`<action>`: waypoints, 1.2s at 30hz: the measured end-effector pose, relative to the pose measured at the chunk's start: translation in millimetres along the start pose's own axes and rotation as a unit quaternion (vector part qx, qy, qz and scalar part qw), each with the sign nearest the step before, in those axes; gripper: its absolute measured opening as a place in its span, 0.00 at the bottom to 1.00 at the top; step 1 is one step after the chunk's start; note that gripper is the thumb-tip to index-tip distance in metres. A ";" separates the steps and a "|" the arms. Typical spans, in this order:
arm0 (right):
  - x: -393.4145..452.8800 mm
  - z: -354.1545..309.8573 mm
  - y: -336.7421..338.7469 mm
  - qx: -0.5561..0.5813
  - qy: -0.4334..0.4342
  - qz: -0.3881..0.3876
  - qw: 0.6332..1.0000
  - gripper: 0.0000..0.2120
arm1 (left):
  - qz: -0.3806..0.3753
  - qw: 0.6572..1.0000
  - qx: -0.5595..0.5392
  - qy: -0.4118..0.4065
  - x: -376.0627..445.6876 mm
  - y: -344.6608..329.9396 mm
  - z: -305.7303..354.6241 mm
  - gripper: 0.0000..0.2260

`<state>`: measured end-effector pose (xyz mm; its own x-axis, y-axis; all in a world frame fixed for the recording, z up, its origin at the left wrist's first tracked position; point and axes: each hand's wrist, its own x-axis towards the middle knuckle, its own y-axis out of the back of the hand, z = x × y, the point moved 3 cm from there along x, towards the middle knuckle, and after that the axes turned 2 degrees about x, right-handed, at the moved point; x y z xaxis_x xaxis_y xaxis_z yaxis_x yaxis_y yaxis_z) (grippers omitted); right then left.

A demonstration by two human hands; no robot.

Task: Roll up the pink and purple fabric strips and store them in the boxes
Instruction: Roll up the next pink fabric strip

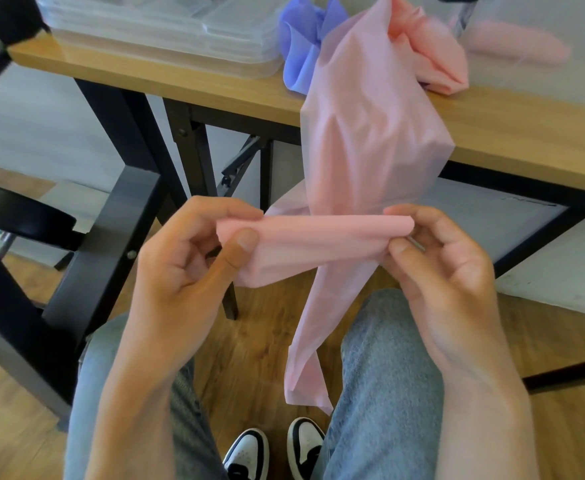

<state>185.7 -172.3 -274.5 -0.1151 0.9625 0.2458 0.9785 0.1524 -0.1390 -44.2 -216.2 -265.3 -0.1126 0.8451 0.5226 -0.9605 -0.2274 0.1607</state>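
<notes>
Fingers of left hand [187, 258] and right hand [436, 258] pinching opposite ends of pink strip [318, 233], below table edge [214, 88].

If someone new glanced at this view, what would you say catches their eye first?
Most likely the pink fabric strip stretched across the middle of the view, pinched at one end by the left hand and at the other by the right hand, with its sheer length running up to the wooden table and a tail hanging between the knees. Next, the purple fabric bunched on the table beside the stacked clear boxes.
</notes>
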 end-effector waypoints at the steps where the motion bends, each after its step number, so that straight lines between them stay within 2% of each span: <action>1: 0.5 1.3 -2.0 0.010 -0.008 -0.002 1.000 0.14 | -0.001 1.000 -0.008 0.008 -0.4 -0.4 0.5 0.11; 3: 1.4 2.4 -5.6 0.024 -0.020 -0.005 0.999 0.16 | -0.007 1.000 -0.013 0.020 -1.3 -0.5 0.6 0.14; 10: 1.0 2.6 -6.6 0.027 -0.028 -0.013 0.999 0.11 | 0.022 0.999 0.028 0.028 -2.0 4.8 0.0 0.14; 13: 0.9 1.7 -6.1 0.070 -0.035 -0.005 0.997 0.16 | 0.019 0.999 0.016 0.037 -1.3 5.7 -0.9 0.14; 15: 1.4 2.2 -6.2 0.079 -0.035 0.010 0.996 0.16 | 0.014 0.999 0.007 0.045 -1.4 5.3 -2.0 0.15; 25: 4.1 6.4 -7.2 0.006 -0.029 0.069 0.997 0.08 | 0.039 0.994 0.084 0.064 -1.8 5.6 -8.3 0.14; 33: 1.1 -3.5 -11.8 0.036 -0.031 0.013 0.999 0.19 | 0.045 0.993 0.071 0.087 -1.0 5.3 -7.8 0.11; 36: -0.8 -4.4 -11.2 -0.007 -0.004 0.006 1.000 0.17 | 0.038 0.994 0.053 0.083 -2.0 6.0 -6.8 0.12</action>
<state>175.6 -175.8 -268.9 -0.1048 0.9659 0.2367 0.9820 0.1381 -0.1286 -51.4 -216.0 -271.1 -0.2330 0.8893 0.3936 -0.9161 -0.3364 0.2179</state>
